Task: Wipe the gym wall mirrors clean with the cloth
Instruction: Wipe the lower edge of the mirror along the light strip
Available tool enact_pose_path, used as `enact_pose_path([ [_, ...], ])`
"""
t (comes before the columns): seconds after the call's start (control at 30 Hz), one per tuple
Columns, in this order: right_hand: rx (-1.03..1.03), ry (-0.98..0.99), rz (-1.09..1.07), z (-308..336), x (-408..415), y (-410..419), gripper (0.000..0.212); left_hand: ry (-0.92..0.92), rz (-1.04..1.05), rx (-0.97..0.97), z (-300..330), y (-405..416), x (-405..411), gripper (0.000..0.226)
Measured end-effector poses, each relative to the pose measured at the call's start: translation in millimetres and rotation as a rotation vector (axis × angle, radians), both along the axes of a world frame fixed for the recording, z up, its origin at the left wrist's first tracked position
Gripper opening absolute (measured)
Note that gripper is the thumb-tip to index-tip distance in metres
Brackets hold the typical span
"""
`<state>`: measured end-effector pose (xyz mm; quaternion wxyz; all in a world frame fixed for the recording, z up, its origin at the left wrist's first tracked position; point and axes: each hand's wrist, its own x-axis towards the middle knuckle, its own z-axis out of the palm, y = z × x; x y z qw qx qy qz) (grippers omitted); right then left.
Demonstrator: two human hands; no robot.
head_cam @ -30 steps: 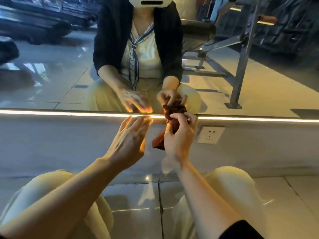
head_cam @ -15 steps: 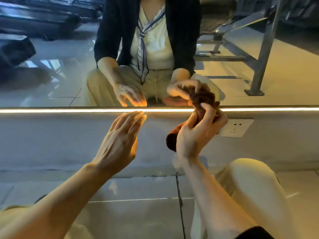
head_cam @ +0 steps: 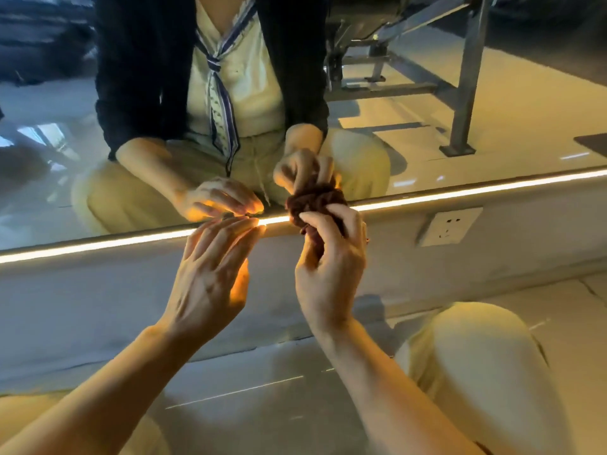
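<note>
- Wall mirror (head_cam: pixel 492 103) fills the upper half of the head view, tilted in frame; I see a crouching person reflected in it, plus the steel frame of a gym bench (head_cam: pixel 466 77) on a pale glossy floor.
- Low wall plinth (head_cam: pixel 98 307) runs under the mirror, with tiled floor (head_cam: pixel 262 405) below it and my knee (head_cam: pixel 486 372) in light trousers at right.
- LED light strip (head_cam: pixel 460 192) sits along the mirror's bottom edge, lit, glowing warm on both hands.
- Left hand (head_cam: pixel 210 277): fingers straight and together, holding nothing, fingertips up at the light strip just left of the cloth; can't tell if they actually touch it.
- Right hand (head_cam: pixel 328 267): fingers curled round the cloth, pinching it in a wad, raised to the strip.
- Cloth (head_cam: pixel 315 201): dark brown-red, bunched up, top of the wad right at the mirror's lower edge, overlapping the strip; contact with the glass looks likely but not certain.
- Wall socket (head_cam: pixel 450 226): white, on the plinth, right of the cloth and apart from it.
- Step, my read: wiping the bottom margin of the mirror, or just setting up for it.
- Next move calls for: press the wad flat to the glass, sweep sideways along the lower edge, keep clear of the socket, free hand only steadying.
</note>
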<state>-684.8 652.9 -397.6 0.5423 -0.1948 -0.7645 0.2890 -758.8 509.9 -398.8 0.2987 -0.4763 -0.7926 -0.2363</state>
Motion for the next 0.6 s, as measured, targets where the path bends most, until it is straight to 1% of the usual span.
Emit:
enact_pose_path([
  [0.07,0.014,-0.009,0.018,1,2,-1,0.03,-0.001,-0.051,-0.027,-1,-6,-6,0.049],
  [0.17,-0.058,0.026,-0.201,5,7,8,0.032,-0.016,-0.098,-0.054,-1,-14,-12,0.052],
  [0.2,-0.056,0.012,-0.254,5,7,7,0.032,-0.022,-0.116,-0.069,-1,-16,-13,0.053],
  [0.23,-0.029,-0.023,-0.259,2,4,0,0.032,-0.028,-0.135,-0.085,-1,-19,-14,0.054],
  [0.33,0.121,-0.167,-0.073,-18,-4,-45,0.028,-0.048,-0.175,-0.126,0,-32,-17,0.054],
  [0.37,0.119,-0.17,-0.023,-22,-3,-58,0.026,-0.06,-0.173,-0.127,1,-37,-18,0.053],
  [0.4,0.067,-0.129,-0.024,-23,-3,-67,0.026,-0.071,-0.166,-0.121,3,-43,-18,0.053],
  [0.5,-0.197,0.093,-0.236,-17,-8,-62,0.031,-0.083,-0.132,-0.112,6,-59,-19,0.058],
  [0.53,-0.231,0.115,-0.261,-13,-10,-60,0.033,-0.089,-0.123,-0.113,7,-64,-20,0.059],
  [0.57,-0.22,0.096,-0.223,-11,-12,-62,0.034,-0.098,-0.11,-0.115,8,-70,-20,0.061],
  [0.6,-0.187,0.05,-0.139,-12,-14,-72,0.033,-0.108,-0.096,-0.118,11,-76,-20,0.063],
])
